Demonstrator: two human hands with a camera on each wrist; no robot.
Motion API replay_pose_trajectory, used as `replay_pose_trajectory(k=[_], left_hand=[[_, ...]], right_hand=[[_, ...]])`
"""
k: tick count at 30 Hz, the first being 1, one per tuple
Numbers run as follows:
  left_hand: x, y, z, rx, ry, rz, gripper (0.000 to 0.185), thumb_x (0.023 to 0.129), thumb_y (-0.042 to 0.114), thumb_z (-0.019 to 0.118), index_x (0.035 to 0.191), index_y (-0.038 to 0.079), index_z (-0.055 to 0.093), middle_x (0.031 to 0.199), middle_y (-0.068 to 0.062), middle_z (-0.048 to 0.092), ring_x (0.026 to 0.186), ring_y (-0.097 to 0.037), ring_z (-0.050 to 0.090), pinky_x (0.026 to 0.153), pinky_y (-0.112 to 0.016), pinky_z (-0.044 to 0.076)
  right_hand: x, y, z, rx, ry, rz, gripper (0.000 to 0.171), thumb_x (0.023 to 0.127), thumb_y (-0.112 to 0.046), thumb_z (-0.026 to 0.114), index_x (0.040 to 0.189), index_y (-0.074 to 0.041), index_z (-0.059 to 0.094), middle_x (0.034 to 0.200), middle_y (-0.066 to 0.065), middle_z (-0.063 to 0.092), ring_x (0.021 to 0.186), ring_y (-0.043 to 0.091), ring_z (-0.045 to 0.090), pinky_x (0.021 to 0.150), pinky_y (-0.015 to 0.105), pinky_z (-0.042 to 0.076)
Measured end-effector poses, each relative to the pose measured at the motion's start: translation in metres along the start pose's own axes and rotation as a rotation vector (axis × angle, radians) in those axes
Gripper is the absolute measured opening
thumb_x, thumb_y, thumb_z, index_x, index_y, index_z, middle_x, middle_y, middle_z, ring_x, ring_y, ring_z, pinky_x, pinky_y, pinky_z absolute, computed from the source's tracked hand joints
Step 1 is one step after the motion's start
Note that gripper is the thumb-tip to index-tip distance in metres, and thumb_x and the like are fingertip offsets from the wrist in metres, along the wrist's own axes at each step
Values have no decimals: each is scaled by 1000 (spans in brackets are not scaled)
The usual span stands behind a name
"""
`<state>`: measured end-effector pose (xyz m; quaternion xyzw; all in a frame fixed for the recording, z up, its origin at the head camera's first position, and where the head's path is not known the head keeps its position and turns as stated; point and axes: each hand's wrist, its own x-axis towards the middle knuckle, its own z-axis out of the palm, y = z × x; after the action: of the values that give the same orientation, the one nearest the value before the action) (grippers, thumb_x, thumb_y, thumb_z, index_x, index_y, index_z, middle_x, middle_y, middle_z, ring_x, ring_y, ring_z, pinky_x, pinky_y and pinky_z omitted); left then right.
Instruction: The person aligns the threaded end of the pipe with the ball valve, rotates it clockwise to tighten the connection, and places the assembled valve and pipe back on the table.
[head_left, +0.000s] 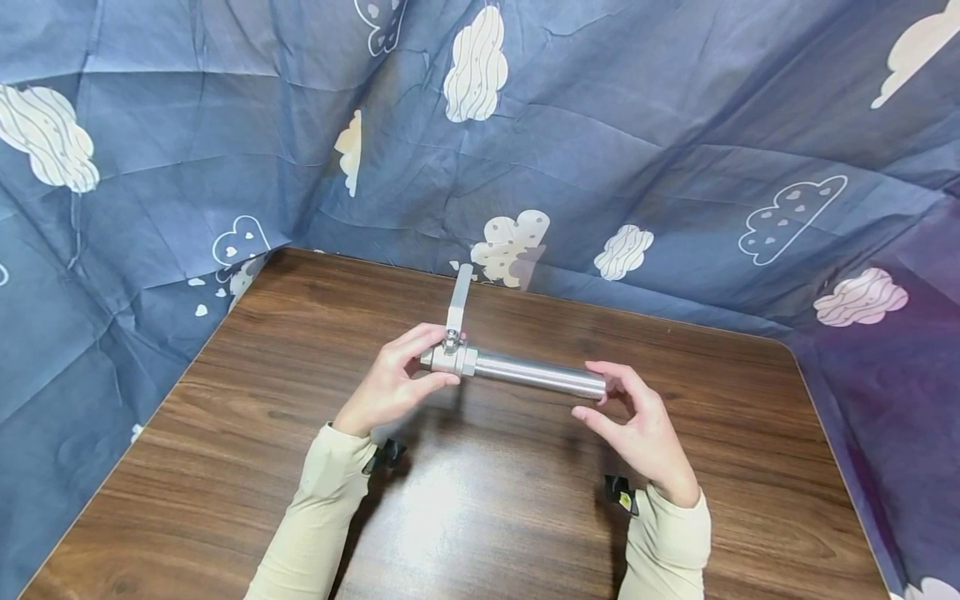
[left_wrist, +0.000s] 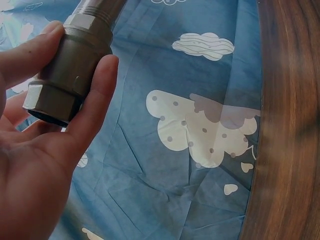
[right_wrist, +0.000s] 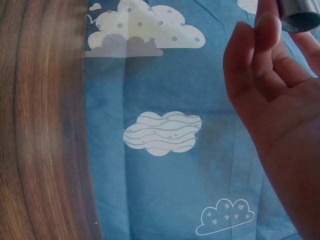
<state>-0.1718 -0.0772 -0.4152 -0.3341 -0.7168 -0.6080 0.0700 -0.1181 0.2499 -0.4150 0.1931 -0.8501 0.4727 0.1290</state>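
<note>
Your left hand [head_left: 390,385] grips the valve [head_left: 448,357] end of the pipe [head_left: 538,373]; your right hand [head_left: 637,429], fingers loosely spread, touches its right end above the surface [head_left: 225,467].

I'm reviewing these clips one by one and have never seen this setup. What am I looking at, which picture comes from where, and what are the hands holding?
No machine here: a person works with two bare hands, wearing three cameras. The wide picture comes from the head and looks down at a wooden table hung round with blue cloud-print cloth. The other two come from the wrists, each close to its own hand.

The left hand grips the body of a metal valve, whose flat lever handle sticks up and away. A shiny metal pipe runs from the valve toward the right hand, whose fingertips touch its far end. The assembly is held above the table; nothing else shows lying on it.
</note>
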Motion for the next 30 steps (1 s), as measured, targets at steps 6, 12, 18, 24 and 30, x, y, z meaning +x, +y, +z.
replay_pose_trajectory(k=[6, 12, 18, 24, 30], left_hand=[[0, 1, -1, 18, 0, 6, 48, 78, -3, 76, 122, -5, 60, 117, -15, 61, 99, -7, 58, 82, -20, 57], [0, 0, -1, 17, 0, 4, 48, 78, -2, 76, 123, -6, 60, 118, -16, 61, 99, -7, 58, 82, -20, 57], [0, -1, -1, 11, 4, 13, 47, 77, -3, 77, 122, -5, 61, 118, -17, 61, 101, -7, 58, 84, -21, 56], [0, -1, -1, 22, 3, 8, 48, 78, -2, 76, 123, -6, 60, 118, -17, 61, 99, -8, 58, 82, -19, 56], [-1, 0, -2, 26, 3, -6, 49, 78, -2, 77, 124, -4, 60, 119, -15, 61, 98, -8, 58, 81, -19, 56]], right_hand=[[0, -2, 0, 18, 23, -24, 59, 74, 11, 76, 127, -5, 55, 80, 1, 58, 76, 4, 54, 71, 13, 48], [1, 1, 1, 17, 70, -49, 57, 69, 16, 77, 120, 0, 58, 80, 3, 60, 75, 1, 56, 69, 10, 48], [2, 3, 2, -29, 95, -49, 51, 68, 12, 80, 114, -3, 62, 86, 1, 64, 79, 0, 57, 69, 9, 47], [7, -7, 4, 65, 112, -98, 49, 62, 23, 77, 107, 7, 62, 100, 15, 61, 80, 7, 56, 70, 18, 50], [9, -24, 3, 64, 122, -89, 46, 62, 24, 76, 103, 10, 62, 96, 12, 60, 78, 8, 55, 70, 16, 50]])
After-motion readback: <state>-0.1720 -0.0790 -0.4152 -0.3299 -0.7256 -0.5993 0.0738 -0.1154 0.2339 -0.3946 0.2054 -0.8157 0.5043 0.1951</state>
